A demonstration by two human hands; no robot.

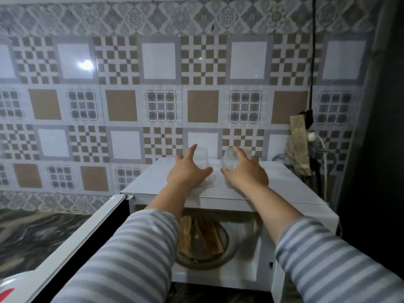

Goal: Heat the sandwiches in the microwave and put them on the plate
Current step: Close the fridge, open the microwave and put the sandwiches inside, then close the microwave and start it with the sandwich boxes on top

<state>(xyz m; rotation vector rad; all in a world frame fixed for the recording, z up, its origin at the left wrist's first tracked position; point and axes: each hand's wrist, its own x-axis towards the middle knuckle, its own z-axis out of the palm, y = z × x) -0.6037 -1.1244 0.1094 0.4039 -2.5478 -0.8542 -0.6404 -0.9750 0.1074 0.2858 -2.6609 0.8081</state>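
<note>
The white microwave stands with its door swung open to the left. Inside it, toasted sandwiches lie on the glass turntable, partly hidden by my left sleeve. Both my arms reach over the microwave's top. My left hand hovers there with fingers spread, right beside a clear glass. My right hand wraps thumb and fingers around a second clear glass, which is tilted. No plate is clearly in view.
A patterned tile wall rises behind the microwave. A power strip with plugs and cables hangs at the right, next to a dark curtain. A dark marble counter lies to the left, and a white rounded object with a red mark sits at the bottom left.
</note>
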